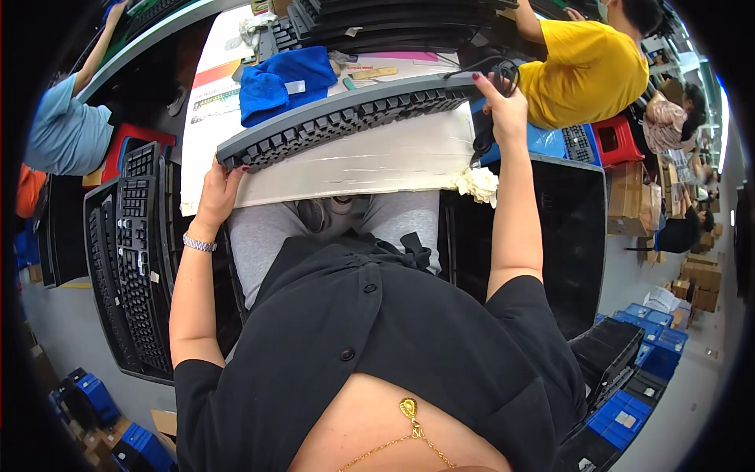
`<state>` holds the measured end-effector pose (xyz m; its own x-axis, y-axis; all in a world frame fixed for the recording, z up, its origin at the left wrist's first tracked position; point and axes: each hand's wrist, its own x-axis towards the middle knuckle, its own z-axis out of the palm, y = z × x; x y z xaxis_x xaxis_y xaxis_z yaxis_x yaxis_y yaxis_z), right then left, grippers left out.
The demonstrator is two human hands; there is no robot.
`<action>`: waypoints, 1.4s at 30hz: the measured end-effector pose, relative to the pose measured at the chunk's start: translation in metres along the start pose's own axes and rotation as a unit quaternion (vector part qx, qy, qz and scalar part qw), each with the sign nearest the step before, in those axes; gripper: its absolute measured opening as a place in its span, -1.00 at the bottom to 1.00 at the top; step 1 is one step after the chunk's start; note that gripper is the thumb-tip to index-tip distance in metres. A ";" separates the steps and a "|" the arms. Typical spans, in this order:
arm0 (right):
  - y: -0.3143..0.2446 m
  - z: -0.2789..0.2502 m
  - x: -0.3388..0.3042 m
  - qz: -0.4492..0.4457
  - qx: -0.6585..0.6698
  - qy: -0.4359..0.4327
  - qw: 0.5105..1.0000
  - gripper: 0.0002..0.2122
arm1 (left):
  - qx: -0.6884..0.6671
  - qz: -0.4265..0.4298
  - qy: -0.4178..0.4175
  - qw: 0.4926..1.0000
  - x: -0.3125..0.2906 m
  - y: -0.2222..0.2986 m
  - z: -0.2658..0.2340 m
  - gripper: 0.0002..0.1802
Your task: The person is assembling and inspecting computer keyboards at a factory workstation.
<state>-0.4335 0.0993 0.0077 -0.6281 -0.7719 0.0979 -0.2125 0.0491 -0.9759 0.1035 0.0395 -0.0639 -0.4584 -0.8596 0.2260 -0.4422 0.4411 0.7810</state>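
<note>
A black computer keyboard (354, 115) is held up on its long edge over the white work table (314, 173), its keys turned toward me. My left hand (218, 189) grips its left end, thumb on the near side. At the raised right end, my right hand (503, 106) has hold of the keyboard, with its black cable (507, 71) bundled beside the fingers and hanging down behind the wrist. Just beyond the keyboard lies a crumpled blue cloth (287, 82) with a small white tag.
Black keyboards (141, 236) fill a black bin at my left. Dark stacked keyboards (385, 23) stand at the table's back. A whitish wad (477, 184) hangs at the near right corner. A black bin (566, 236) is at my right; a person in yellow (586, 71) works beyond it.
</note>
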 end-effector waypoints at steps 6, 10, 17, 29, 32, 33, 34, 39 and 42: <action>0.001 0.024 0.008 -0.025 -0.134 0.054 0.989 -0.66 | 0.017 -0.025 0.000 1.000 -0.001 0.003 -0.001 -0.59; 0.013 0.013 0.027 -0.018 -0.127 0.085 0.988 -0.67 | 0.042 -0.064 -0.012 0.997 0.002 0.003 -0.002 -0.59; 0.031 -0.008 0.037 0.083 0.128 -0.029 0.988 -0.71 | -0.024 -0.050 0.010 0.998 0.003 0.014 0.001 -0.58; 0.021 0.001 0.068 0.053 0.009 -0.125 0.991 -0.66 | -0.053 -0.102 0.029 0.993 0.018 -0.006 -0.009 -0.55; 0.005 0.002 0.080 0.079 -0.052 -0.138 0.986 -0.66 | -0.224 -0.169 0.042 0.959 0.029 0.012 -0.020 -0.55; -0.001 0.001 0.082 0.093 -0.082 -0.145 0.982 -0.66 | -0.306 -0.201 0.048 0.929 0.033 0.021 -0.026 -0.55; -0.006 0.000 0.084 0.106 -0.112 -0.151 0.976 -0.67 | -0.386 -0.231 0.052 0.892 0.036 0.027 -0.031 -0.55; -0.056 0.027 0.059 0.230 -0.148 -0.118 0.955 -0.71 | -0.486 -0.419 0.074 0.763 0.029 0.033 -0.052 -0.56; -0.047 0.015 0.061 0.234 -0.103 -0.159 0.954 -0.71 | -0.514 -0.404 0.069 0.753 0.028 0.029 -0.052 -0.57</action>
<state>-0.4508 0.0399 0.0563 -0.4392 -0.7862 -0.4348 -0.1284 0.5339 -0.8357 0.1181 0.0145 -0.0045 -0.2444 -0.7897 -0.5626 0.3298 -0.6134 0.7177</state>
